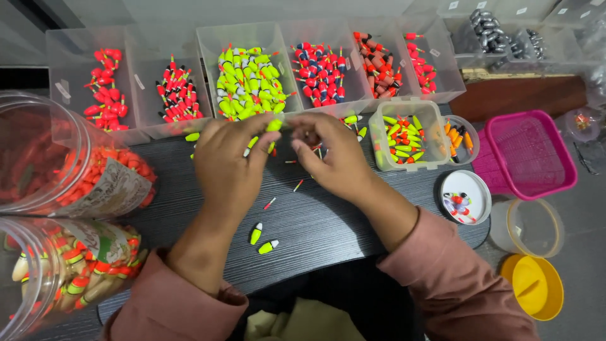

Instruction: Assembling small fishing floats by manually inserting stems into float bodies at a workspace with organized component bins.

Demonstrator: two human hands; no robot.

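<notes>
Two loose yellow-green and white plastic fishing floats [262, 240] lie on dark wood-grain surface [328, 221], near its front edge. Left hand [230, 161] fingers pinched on yellow-green float [274, 125]; right hand [331, 151] fingers curled, contents cannot be told. Risk judged: float slipped from pinch, rolled off surface; small red stems [270, 203] scattered by wrist sweep.

We find open room on the dark table [315, 221] nearest us — only two yellow-green floats [262, 240] lie there. Ahead, a row of clear bins [246, 69] walls off the far edge. Two big clear jars [57, 208] (lying on their sides) block the left; a small clear tub [407, 134], white lid [466, 197] and pink basket [527, 155] crowd the right.
</notes>
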